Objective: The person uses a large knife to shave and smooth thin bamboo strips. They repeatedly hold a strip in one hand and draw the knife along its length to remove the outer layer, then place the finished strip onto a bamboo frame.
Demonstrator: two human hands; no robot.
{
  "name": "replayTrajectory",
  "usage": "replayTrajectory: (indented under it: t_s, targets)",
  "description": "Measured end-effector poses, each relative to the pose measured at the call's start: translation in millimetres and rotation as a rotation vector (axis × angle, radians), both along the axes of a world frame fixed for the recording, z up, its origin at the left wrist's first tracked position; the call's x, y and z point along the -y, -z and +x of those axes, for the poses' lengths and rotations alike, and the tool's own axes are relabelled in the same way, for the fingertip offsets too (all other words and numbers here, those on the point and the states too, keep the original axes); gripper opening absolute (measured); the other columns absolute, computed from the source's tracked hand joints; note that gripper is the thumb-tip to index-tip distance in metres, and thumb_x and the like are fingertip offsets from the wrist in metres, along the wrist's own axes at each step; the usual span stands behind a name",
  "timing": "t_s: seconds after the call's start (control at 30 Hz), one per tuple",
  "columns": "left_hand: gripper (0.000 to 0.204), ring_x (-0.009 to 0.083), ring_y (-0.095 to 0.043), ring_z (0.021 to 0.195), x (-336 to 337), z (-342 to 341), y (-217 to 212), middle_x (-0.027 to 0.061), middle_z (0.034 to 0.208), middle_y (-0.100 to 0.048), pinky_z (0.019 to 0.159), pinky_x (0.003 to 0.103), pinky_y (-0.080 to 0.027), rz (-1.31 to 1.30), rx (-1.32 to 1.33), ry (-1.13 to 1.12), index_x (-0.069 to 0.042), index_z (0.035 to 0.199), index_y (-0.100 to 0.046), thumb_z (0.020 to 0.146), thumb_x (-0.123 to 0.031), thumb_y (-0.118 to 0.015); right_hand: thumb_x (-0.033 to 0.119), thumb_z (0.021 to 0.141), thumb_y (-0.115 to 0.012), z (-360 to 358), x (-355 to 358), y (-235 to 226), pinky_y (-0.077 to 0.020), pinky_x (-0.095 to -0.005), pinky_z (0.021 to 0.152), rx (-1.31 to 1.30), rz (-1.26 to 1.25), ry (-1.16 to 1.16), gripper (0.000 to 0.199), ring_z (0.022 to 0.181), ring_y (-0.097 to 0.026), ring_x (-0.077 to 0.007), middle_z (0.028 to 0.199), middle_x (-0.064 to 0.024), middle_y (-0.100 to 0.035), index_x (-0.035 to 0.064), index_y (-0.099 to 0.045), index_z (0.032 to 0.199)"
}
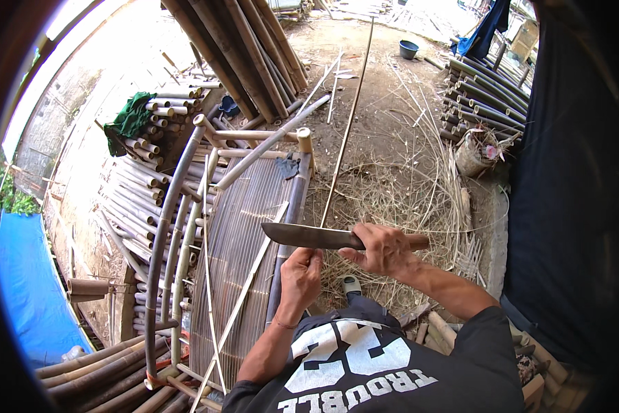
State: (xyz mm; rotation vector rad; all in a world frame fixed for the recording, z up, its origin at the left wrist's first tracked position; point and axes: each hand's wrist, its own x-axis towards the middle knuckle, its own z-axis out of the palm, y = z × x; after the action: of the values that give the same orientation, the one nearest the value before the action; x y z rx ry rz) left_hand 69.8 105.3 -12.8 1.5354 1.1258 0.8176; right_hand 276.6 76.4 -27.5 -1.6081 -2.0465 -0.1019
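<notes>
My right hand (383, 249) is closed round the wooden handle of a machete (308, 235). Its broad blade points left and lies crosswise above my left hand (301, 277). That hand is closed, thumb against the fingers, just under the blade. A long thin bamboo strip (350, 113) runs from the far ground toward me and passes behind the blade. Its near end appears to be pinched in my left fingers, though the blade hides part of it. Thin shavings (392, 206) lie thickly on the ground beyond my hands.
A bamboo bench (230, 241) stands at my left, with loose strips and a dark cloth (288, 166) on it. Stacked bamboo poles (141, 186) lie farther left, more (485, 96) at the far right. A bucket (408, 49) stands far off; a dark hanging sheet (564, 179) borders the right.
</notes>
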Motion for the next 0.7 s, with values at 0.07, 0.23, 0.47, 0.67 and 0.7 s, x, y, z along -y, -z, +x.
replayTrajectory:
  t_s: [0.07,0.23,0.47,0.67,0.7]
  targets:
    - [0.025,0.009,-0.049,0.062,3,-2,-5,0.0058,0.073,-0.058,0.054,0.027,-0.04,0.114,-0.116,-0.002,0.0,0.117,-0.064,0.095,-0.008,-0.056,0.068,0.093,-0.038,1,-2,-1,-0.0508,-0.0351,0.044,-0.029,-0.058,0.028,0.064,0.049,-0.06,-0.0211,0.058,-0.0079,-0.055,0.0077,-0.05,0.075]
    - [0.025,0.0164,-0.056,0.064,9,-9,-11,0.0128,0.076,-0.058,0.06,0.03,-0.045,0.038,-0.114,-0.002,0.003,0.116,-0.062,0.092,-0.004,-0.057,0.068,0.094,-0.034,10,-10,-5,-0.0472,-0.0354,0.04,-0.116,-0.15,0.098,0.062,0.045,-0.055,-0.0187,0.057,-0.0058,-0.053,0.0105,-0.05,0.076]
    - [0.025,0.0174,-0.055,0.063,22,-13,-5,0.0133,0.073,-0.055,0.059,0.03,-0.044,0.021,-0.124,0.019,0.002,0.114,-0.063,0.09,-0.002,-0.058,0.07,0.092,-0.034,26,-24,4,-0.0426,-0.0306,0.034,-0.143,-0.172,0.141,0.065,0.04,-0.045,-0.0135,0.055,-0.0027,-0.05,0.0093,-0.05,0.076]
    - [0.025,0.0175,-0.052,0.059,29,-14,-6,0.0128,0.071,-0.054,0.056,0.031,-0.043,0.041,-0.112,0.03,0.002,0.114,-0.063,0.09,-0.002,-0.059,0.068,0.094,-0.034,3,-4,-2,-0.0443,-0.031,0.034,0.023,0.033,-0.167,0.062,0.042,-0.054,-0.0137,0.056,-0.0047,-0.055,0.0104,-0.05,0.075]
    - [0.025,0.0176,-0.052,0.059,31,-14,-8,0.0127,0.071,-0.054,0.056,0.031,-0.043,0.037,-0.133,0.048,0.002,0.114,-0.063,0.09,-0.002,-0.059,0.068,0.094,-0.035,12,-10,-2,-0.045,-0.0315,0.035,-0.029,-0.066,-0.02,0.062,0.043,-0.054,-0.0138,0.056,-0.0048,-0.055,0.0106,-0.05,0.075]
